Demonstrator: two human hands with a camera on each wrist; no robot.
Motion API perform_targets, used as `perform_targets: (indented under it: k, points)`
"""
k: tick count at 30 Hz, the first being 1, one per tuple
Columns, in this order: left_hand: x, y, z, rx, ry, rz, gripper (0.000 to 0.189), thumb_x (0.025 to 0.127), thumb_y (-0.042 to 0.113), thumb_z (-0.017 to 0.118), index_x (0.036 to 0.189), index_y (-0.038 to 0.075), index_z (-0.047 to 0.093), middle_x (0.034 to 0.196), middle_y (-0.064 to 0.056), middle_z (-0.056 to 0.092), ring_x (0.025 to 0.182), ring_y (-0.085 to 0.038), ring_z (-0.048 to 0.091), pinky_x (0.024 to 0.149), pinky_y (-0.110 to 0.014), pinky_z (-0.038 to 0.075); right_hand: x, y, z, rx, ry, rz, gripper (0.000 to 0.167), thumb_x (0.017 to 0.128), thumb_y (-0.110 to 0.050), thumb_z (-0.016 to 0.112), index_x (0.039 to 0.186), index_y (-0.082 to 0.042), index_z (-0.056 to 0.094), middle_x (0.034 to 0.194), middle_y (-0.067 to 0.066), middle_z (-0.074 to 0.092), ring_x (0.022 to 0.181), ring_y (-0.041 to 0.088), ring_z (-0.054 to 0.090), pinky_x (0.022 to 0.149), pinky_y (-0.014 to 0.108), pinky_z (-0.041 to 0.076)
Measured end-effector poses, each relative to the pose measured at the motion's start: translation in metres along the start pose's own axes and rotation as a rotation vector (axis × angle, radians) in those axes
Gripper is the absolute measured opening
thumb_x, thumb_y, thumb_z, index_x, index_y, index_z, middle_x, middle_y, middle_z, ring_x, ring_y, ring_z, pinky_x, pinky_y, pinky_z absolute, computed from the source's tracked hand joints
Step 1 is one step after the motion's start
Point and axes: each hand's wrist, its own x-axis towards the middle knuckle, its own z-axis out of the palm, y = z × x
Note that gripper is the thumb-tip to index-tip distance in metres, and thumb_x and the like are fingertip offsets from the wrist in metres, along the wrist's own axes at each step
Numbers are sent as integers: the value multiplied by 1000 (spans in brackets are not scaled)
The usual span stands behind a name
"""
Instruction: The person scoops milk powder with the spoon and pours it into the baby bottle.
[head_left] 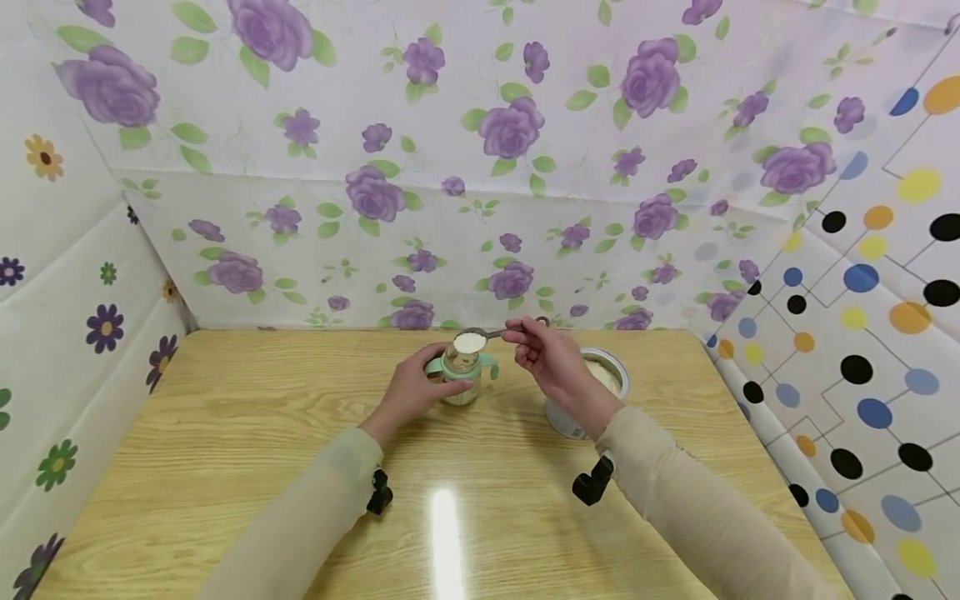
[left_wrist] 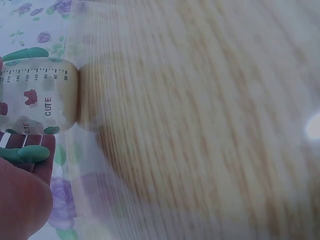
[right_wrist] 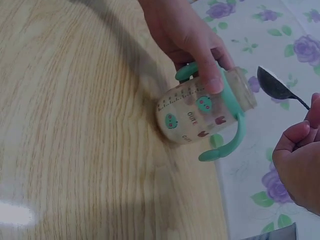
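A clear baby bottle (right_wrist: 192, 112) with green side handles and printed measuring marks stands uncapped on the table. My left hand (head_left: 420, 383) grips it around the upper body, thumb across the front. Pale contents show at its base in the left wrist view, where the bottle (left_wrist: 42, 95) appears sideways. Pinched in my right hand (head_left: 551, 367) is a dark metal spoon (right_wrist: 274, 85), its bowl heaped with white powder (head_left: 470, 342). The bowl is just above the bottle's open mouth, apart from it in the right wrist view. Under my right forearm stands an open can (head_left: 619, 375) of pale powder.
The light wood-grain table (head_left: 300, 417) reaches back to a white wall cloth with purple flowers (head_left: 375, 193). A dotted cloth (head_left: 862, 367) borders it on the right and a daisy-print cloth (head_left: 105, 327) on the left. Light glares off the table's front.
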Motion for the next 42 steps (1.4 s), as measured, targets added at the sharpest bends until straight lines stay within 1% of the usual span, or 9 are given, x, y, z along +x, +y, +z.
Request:
perform_targets:
  k: [3, 9, 17, 23, 28, 32, 34, 39, 42]
  points:
    - [0, 2, 0, -9, 0, -1, 71, 89, 27, 92, 151, 16, 60, 145, -8, 64, 130, -29, 63, 109, -46, 53, -1, 3, -1, -65, -7, -7, 34, 118, -22, 46, 110, -7, 75, 90, -1, 79, 71, 7, 63, 70, 21, 53]
    - [0, 5, 1, 26, -1, 0, 70, 88, 31, 92, 150, 18, 61, 144, -7, 65, 129, -29, 63, 109, -49, 53, -1, 6, -2, -160, -25, -31, 33, 116, -27, 50, 123, -2, 71, 92, -3, 79, 74, 8, 63, 74, 22, 52]
    - [2, 4, 0, 37, -3, 15, 70, 88, 30, 93, 149, 20, 61, 143, -6, 66, 127, -29, 63, 108, -52, 52, 0, 7, 1, -313, -47, -85, 31, 115, -26, 54, 122, -3, 73, 94, -3, 80, 76, 10, 64, 79, 24, 56]
    - [1, 3, 0, 36, 2, 2, 67, 88, 29, 93, 147, 20, 63, 141, -5, 67, 125, -27, 64, 106, -50, 52, 4, 12, -1, -418, -56, -116, 35, 114, -26, 57, 123, 3, 74, 91, -2, 80, 75, 11, 66, 80, 28, 58]
    - [1, 1, 0, 40, 7, 11, 66, 88, 28, 93, 146, 20, 63, 139, -5, 68, 123, -26, 64, 105, -49, 53, 6, 16, -3, -471, -64, -132, 38, 114, -25, 57, 127, 7, 73, 92, -2, 80, 76, 12, 67, 81, 30, 58]
    - [1, -1, -1, 28, 4, 22, 67, 87, 29, 93, 146, 20, 63, 139, -4, 68, 123, -26, 65, 104, -48, 54, 3, 15, -2, -531, -83, -145, 38, 112, -29, 60, 127, 2, 74, 95, -2, 80, 81, 17, 69, 88, 37, 57]
    - [1, -2, -1, 24, 5, 28, 67, 88, 29, 93, 147, 20, 63, 139, -4, 68, 122, -26, 66, 104, -48, 55, 2, 13, 0, -584, -98, -159, 36, 112, -31, 61, 126, -1, 75, 97, -1, 81, 84, 22, 69, 88, 38, 57]
    - [1, -4, -1, 29, 4, 31, 68, 88, 31, 92, 148, 20, 62, 139, -4, 68, 123, -26, 66, 104, -48, 55, 0, 9, 3, -701, -125, -185, 31, 112, -30, 62, 125, -6, 77, 101, 3, 80, 91, 36, 69, 82, 31, 56]
    - [0, -4, -1, 29, 5, 27, 69, 88, 32, 92, 148, 21, 62, 140, -4, 67, 123, -26, 66, 104, -48, 55, 0, 7, 5, -757, -149, -195, 31, 112, -30, 62, 125, -7, 77, 103, 6, 79, 94, 40, 69, 83, 31, 57]
